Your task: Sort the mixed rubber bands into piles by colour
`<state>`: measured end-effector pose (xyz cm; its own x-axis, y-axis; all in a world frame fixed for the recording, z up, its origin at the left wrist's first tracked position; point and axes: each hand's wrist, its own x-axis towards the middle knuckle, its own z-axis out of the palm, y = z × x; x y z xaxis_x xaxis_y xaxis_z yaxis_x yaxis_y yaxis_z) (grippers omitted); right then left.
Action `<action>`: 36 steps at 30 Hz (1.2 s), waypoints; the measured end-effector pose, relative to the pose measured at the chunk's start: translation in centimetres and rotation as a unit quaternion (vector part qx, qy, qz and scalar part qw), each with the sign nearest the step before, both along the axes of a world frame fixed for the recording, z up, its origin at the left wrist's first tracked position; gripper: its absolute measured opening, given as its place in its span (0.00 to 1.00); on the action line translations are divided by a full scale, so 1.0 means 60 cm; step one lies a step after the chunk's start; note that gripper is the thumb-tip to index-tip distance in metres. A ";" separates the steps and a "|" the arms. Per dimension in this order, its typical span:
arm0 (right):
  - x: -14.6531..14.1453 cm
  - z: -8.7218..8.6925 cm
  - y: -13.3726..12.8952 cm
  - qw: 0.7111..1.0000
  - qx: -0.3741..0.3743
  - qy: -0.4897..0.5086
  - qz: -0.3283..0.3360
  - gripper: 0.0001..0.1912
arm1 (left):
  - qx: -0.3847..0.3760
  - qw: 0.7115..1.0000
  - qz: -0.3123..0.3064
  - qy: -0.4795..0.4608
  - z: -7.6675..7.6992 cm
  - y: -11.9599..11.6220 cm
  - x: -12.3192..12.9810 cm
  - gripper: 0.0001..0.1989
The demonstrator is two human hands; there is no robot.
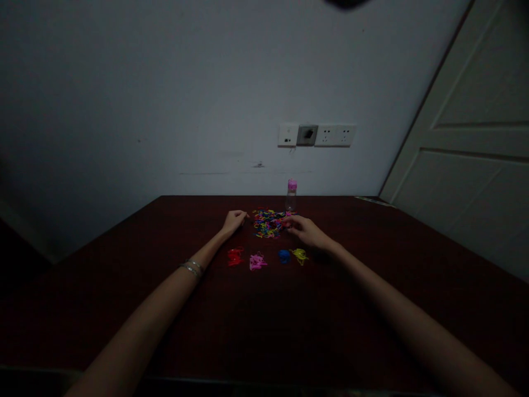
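A loose pile of small multicoloured rubber bands [268,223] lies on the dark red table. My right hand [306,230] reaches in at the pile's right edge, its thumb and fingers closing around a reddish band. Just left of the pile rests my left hand [234,221], fingers curled and one tip pointing toward the bands; whatever they hold, if anything, is hidden. Nearer to me lie single-colour clusters: red bands [235,256], pink bands [257,261], blue bands [284,256] and yellow bands [300,256]. The yellow cluster sits just below my right hand.
Behind the pile stands a small clear bottle [291,201] with a pink cap. The table [256,325] runs back to a pale wall with a row of sockets [316,135]. A panelled door [467,149] stands at the right. The light is dim.
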<state>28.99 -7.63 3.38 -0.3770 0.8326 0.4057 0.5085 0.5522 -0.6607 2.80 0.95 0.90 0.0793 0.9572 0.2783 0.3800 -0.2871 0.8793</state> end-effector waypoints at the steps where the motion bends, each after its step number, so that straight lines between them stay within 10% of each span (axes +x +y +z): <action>1: 0.018 -0.008 0.012 0.999 -0.003 0.017 -0.028 0.15 | 0.001 1.000 -0.005 0.000 0.000 0.000 0.000 0.14; 11: 0.104 -0.074 0.053 0.981 -0.038 0.076 -0.175 0.15 | -0.049 0.996 -0.051 0.062 0.012 0.001 0.004 0.12; 29: 0.098 -0.079 0.042 0.986 -0.007 0.021 -0.166 0.14 | -0.032 0.941 -0.236 0.242 0.065 -0.077 0.007 0.11; 36: 0.097 -0.079 0.041 0.986 -0.004 0.021 -0.163 0.14 | 0.022 0.910 -0.216 0.353 0.071 -0.074 -0.006 0.11</action>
<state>34.79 -5.15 -1.39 -0.0728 0.9100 0.4083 0.6303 0.3592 -0.6883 2.46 -3.48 5.14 0.6196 0.7834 0.0491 0.6891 -0.5729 0.4438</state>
